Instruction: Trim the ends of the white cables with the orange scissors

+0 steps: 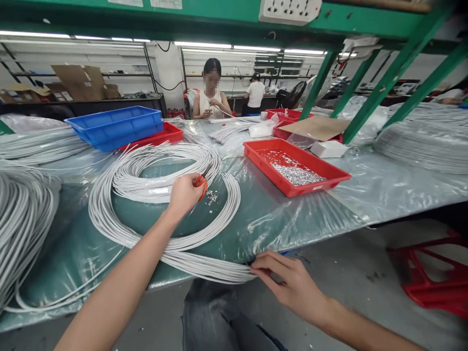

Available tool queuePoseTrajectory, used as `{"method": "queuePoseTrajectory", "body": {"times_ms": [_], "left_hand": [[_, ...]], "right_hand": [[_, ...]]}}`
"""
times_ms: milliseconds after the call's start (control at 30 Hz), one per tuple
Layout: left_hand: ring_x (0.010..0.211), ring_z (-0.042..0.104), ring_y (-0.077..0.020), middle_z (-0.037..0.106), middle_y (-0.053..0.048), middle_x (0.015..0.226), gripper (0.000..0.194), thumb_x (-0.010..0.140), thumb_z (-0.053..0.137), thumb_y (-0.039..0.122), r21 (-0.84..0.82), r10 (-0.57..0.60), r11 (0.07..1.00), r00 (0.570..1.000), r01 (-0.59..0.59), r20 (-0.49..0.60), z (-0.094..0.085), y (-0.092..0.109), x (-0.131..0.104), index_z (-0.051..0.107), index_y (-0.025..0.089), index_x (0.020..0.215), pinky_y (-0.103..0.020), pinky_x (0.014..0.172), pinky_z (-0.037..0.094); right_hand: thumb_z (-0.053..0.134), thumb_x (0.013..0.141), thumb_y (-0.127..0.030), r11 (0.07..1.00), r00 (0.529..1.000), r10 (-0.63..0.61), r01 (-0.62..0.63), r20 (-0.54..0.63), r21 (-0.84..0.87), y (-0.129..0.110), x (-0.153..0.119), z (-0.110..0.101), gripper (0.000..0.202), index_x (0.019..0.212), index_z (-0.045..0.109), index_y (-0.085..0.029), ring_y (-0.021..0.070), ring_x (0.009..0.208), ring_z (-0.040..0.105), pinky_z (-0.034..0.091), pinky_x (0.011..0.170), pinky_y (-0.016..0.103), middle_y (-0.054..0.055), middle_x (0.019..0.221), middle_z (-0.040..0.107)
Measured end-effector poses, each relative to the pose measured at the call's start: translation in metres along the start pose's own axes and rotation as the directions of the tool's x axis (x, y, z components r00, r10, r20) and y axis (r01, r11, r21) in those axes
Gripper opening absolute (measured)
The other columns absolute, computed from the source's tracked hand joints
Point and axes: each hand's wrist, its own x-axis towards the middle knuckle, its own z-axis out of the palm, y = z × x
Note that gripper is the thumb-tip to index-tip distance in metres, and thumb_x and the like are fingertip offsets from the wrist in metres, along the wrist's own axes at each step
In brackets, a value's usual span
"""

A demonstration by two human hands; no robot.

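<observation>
Orange-handled scissors (200, 183) are in my left hand (185, 194), whose fingers are wrapped round the handles above the coiled cables. My right hand (283, 278) pinches the ends of a bundle of white cables (219, 268) at the table's front edge. The bundle runs left from there and lies against a large loop of white cable (106, 214). A second coil (146, 187) rests on top, behind my left hand. Small metallic bits (211, 197) lie on the green table beside the scissors.
A red tray (288, 187) of small shiny parts stands right of the coils. Blue (115, 124) and red (171, 132) trays sit behind. More cable coils (22, 234) lie left. A red stool (431, 292) stands on the floor at right. A person (212, 100) sits across the table.
</observation>
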Motion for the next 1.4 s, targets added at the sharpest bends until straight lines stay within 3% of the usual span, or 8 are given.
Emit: {"method": "queuePoseTrajectory", "body": {"times_ms": [133, 200, 267, 433, 667, 900, 1100, 1400], "left_hand": [[0.059, 0.043, -0.0121, 0.052, 0.000, 0.057, 0.018, 0.074, 0.054, 0.028, -0.034, -0.012, 0.999, 1.000, 0.013, 0.013, 0.001, -0.001, 0.000, 0.053, 0.018, 0.059, -0.024, 0.057, 0.028], [0.059, 0.042, -0.0118, 0.051, 0.001, 0.056, 0.018, 0.074, 0.054, 0.028, -0.041, -0.014, 0.999, 1.000, 0.014, 0.008, 0.001, -0.002, 0.002, 0.053, 0.018, 0.059, -0.024, 0.057, 0.029], [0.058, 0.042, -0.0117, 0.051, 0.001, 0.056, 0.018, 0.074, 0.054, 0.028, -0.035, -0.013, 0.999, 1.000, 0.013, 0.001, 0.000, -0.004, 0.003, 0.053, 0.017, 0.060, -0.024, 0.057, 0.028], [0.057, 0.040, -0.0112, 0.049, 0.002, 0.055, 0.021, 0.076, 0.053, 0.030, -0.024, 0.003, 1.000, 1.000, -0.003, -0.009, 0.000, -0.007, 0.005, 0.051, 0.017, 0.059, -0.024, 0.056, 0.027], [0.054, 0.035, -0.0107, 0.042, 0.004, 0.054, 0.022, 0.076, 0.053, 0.030, -0.050, 0.005, 0.999, 1.000, -0.004, 0.008, 0.005, -0.011, 0.004, 0.046, 0.019, 0.058, -0.025, 0.055, 0.024], [0.054, 0.031, -0.0104, 0.038, 0.004, 0.054, 0.029, 0.078, 0.053, 0.033, -0.057, 0.011, 0.998, 0.999, -0.009, 0.042, 0.006, -0.010, 0.004, 0.039, 0.019, 0.056, -0.025, 0.054, 0.024], [0.053, 0.030, -0.0095, 0.034, 0.005, 0.052, 0.042, 0.080, 0.056, 0.046, -0.101, 0.021, 0.995, 0.991, -0.007, 0.134, 0.007, -0.005, -0.001, 0.035, 0.019, 0.056, -0.024, 0.051, 0.023], [0.055, 0.026, -0.0095, 0.031, 0.005, 0.057, 0.041, 0.080, 0.060, 0.047, -0.149, 0.040, 0.989, 0.954, 0.006, 0.298, 0.013, 0.014, -0.014, 0.036, 0.019, 0.061, -0.025, 0.051, 0.022]], "right_hand": [[0.056, 0.092, -0.029, 0.995, 0.999, 0.024, -0.028, -0.048, -0.093, 0.016, 0.048, -0.024, 0.017, 0.078, 0.062, -0.022, 0.0147, 0.057, 0.056, 0.041, 0.053, 0.027, 0.004, 0.070, 0.064], [0.059, 0.088, -0.035, 0.952, 0.979, 0.184, -0.200, -0.090, -0.231, 0.039, 0.089, -0.031, 0.033, 0.058, 0.053, -0.022, 0.0146, 0.050, 0.050, 0.032, 0.049, 0.027, 0.002, 0.055, 0.054], [0.066, 0.081, -0.035, 0.902, 0.916, 0.400, -0.397, -0.021, -0.169, 0.067, 0.132, -0.033, 0.037, 0.051, 0.048, -0.021, 0.0136, 0.047, 0.048, 0.026, 0.046, 0.026, 0.001, 0.049, 0.049], [0.075, 0.069, -0.037, 0.876, 0.857, 0.478, -0.482, 0.192, -0.025, 0.122, 0.201, -0.023, 0.047, 0.041, 0.040, -0.021, 0.0067, 0.031, 0.034, 0.022, 0.035, 0.022, -0.006, 0.032, 0.035], [0.071, 0.071, -0.037, 0.776, 0.818, 0.515, -0.571, 0.256, 0.266, 0.129, 0.190, -0.024, 0.034, 0.055, 0.046, -0.020, 0.0056, 0.029, 0.032, 0.019, 0.027, 0.018, -0.007, 0.039, 0.041], [0.061, 0.080, -0.033, 0.631, 0.893, 0.430, -0.401, 0.131, 0.664, 0.090, 0.197, -0.017, 0.023, 0.095, 0.056, -0.018, 0.0113, 0.058, 0.057, 0.052, 0.055, 0.025, 0.001, 0.073, 0.060], [0.055, 0.084, -0.054, 0.525, 0.924, 0.347, -0.333, 0.161, 0.783, 0.072, 0.210, 0.002, 0.035, 0.080, 0.051, -0.020, 0.0042, 0.041, 0.017, 0.019, 0.037, 0.017, -0.011, 0.056, 0.021], [0.059, 0.085, -0.052, 0.511, 0.969, 0.148, -0.248, 0.199, 0.823, 0.066, 0.179, 0.003, 0.037, 0.072, 0.053, -0.018, 0.0056, 0.042, 0.018, 0.014, 0.039, 0.021, -0.010, 0.053, 0.022]]}}
